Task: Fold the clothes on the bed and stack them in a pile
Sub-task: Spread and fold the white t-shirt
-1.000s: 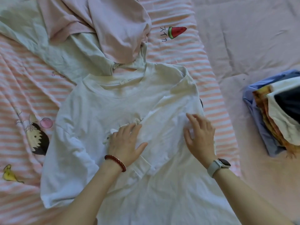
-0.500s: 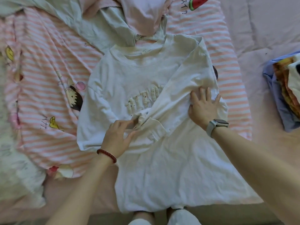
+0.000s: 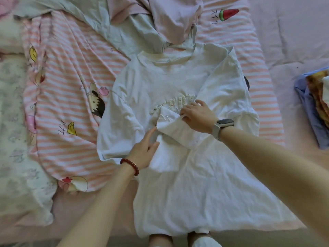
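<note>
I see a white long-sleeved cotton top (image 3: pixel 187 184) spread flat near the bed's (image 3: pixel 284 32) front edge, hem at that edge, collar toward the far side. Its right sleeve is folded across the chest. My right hand (image 3: pixel 197 118) pinches that sleeve's cuff (image 3: pixel 169 122). My left hand (image 3: pixel 144 152) lies on the cloth just beside the cuff, fingers straight, grasping nothing. A pile of folded clothes (image 3: pixel 315 104) sits at the bed's right edge. Pale green and pink garments (image 3: pixel 160 20) lie crumpled at the far edge.

White long-sleeved shirt (image 3: pixel 178 82); pink-and-white striped sheet (image 3: pixel 67 86) with cartoon prints; pale pink garment (image 3: pixel 174 16); mint-green garment (image 3: pixel 124 34); red bead bracelet (image 3: pixel 130 165); grey smartwatch (image 3: pixel 221 126).
</note>
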